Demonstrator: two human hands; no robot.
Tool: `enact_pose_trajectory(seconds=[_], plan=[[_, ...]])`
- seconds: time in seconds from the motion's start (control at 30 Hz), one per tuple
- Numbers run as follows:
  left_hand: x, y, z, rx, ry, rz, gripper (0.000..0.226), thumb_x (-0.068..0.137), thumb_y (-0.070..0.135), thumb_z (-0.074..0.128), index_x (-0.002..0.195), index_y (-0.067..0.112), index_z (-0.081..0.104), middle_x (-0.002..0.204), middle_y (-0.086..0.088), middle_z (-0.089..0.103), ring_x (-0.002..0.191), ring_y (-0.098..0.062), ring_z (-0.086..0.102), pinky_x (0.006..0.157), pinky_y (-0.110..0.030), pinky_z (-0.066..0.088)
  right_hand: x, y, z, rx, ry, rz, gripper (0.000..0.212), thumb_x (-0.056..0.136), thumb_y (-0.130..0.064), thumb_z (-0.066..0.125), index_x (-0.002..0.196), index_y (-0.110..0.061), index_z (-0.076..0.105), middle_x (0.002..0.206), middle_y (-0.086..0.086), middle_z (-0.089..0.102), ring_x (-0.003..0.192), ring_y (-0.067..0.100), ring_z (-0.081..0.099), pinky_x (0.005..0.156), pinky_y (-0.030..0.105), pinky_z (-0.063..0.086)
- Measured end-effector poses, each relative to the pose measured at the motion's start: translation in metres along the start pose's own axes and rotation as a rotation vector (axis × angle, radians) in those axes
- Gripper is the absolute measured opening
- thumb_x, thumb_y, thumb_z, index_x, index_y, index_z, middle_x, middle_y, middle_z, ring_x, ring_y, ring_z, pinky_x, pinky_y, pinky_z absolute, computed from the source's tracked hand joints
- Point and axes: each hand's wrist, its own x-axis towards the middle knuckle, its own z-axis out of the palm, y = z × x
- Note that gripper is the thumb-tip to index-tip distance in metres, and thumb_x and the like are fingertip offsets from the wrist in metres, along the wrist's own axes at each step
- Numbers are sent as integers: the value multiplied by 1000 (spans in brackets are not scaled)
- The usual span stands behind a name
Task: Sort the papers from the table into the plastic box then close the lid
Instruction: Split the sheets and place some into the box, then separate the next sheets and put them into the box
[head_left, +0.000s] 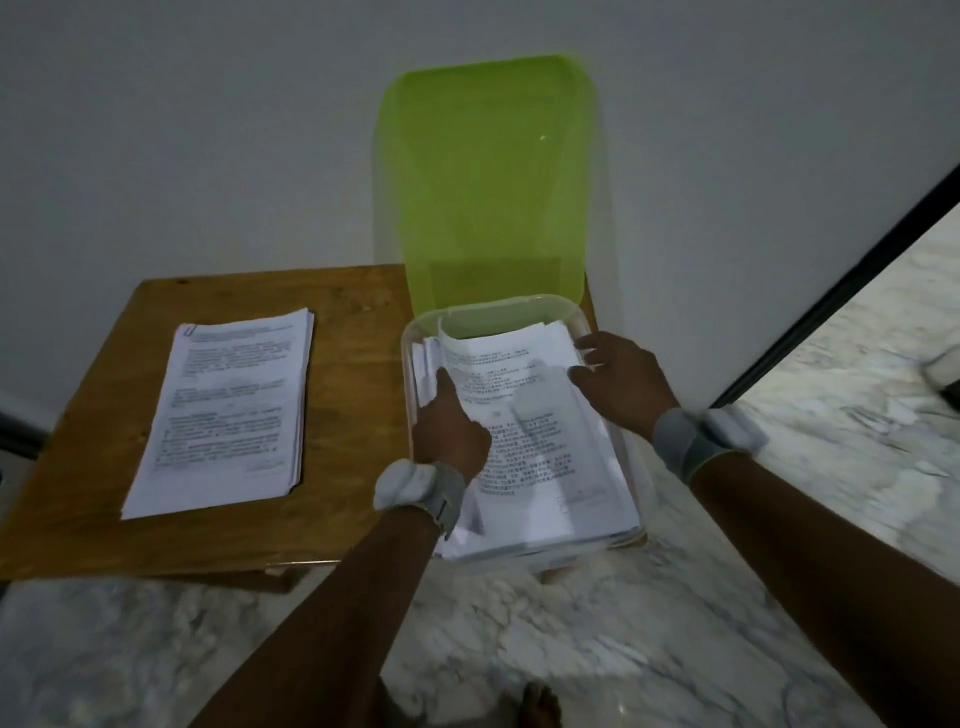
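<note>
A clear plastic box stands on the right end of the wooden table, filled with printed papers. Its green lid leans upright against the wall behind it. My left hand lies on the papers in the box, index finger stretched toward the left edge of the pile. My right hand rests on the right side of the pile, fingers spread and touching the top sheet. A second stack of printed papers lies flat on the table to the left of the box.
A grey wall rises right behind the table. The floor is pale marble. A dark door frame runs diagonally at the right. My bare foot shows at the bottom edge. The box overhangs the table's near right corner.
</note>
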Motion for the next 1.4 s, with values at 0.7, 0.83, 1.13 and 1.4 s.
enact_pose_trajectory(seconds=[0.7,0.83,1.13,1.4], plan=[[100,-188,-231,366,303,-61,68,81,48,64,139,19,46,146,-10,43,132,-32,41,102,-42,38,22,-230,223,-161,-207,-278,47,87,-42,60,131,-24,55,135,7,59,116,30,59,93,37,50],[124,-254,-246,356,222,-241,73,77,56,68,134,16,47,132,-16,50,123,-38,46,96,-46,42,25,-233,272,-148,-235,-212,46,89,-41,62,131,-23,56,134,3,60,116,25,60,93,34,49],[148,-306,-250,183,235,-244,57,70,42,80,113,10,58,115,-17,55,103,-40,56,82,-45,48,32,-228,302,-128,-160,-180,28,90,-21,64,113,-4,66,114,12,70,103,30,64,91,42,53],[154,-310,-257,79,369,-74,29,94,30,57,88,7,73,87,-16,74,79,-36,68,64,-30,46,39,-225,306,-269,-91,-114,24,91,-24,60,107,-8,68,106,9,71,93,25,65,85,30,51]])
